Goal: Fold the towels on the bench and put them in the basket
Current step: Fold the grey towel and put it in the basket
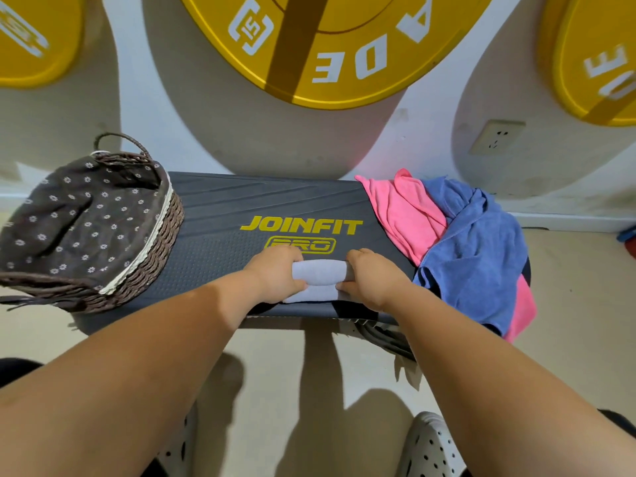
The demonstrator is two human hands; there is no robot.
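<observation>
Left hand [275, 275], right hand [371, 280] grip grey towel [318, 271] ends at bench [220, 235] front edge.

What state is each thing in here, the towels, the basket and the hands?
Light grey towel: folded small, lying on the black bench.
Left hand: grips the grey towel's left end.
Right hand: grips its right end.
Pink towel: unfolded, crumpled, partly under the blue one.
Blue towel: unfolded, draped over the bench's end.
Brown wicker basket: upright, no towel seen inside.
</observation>
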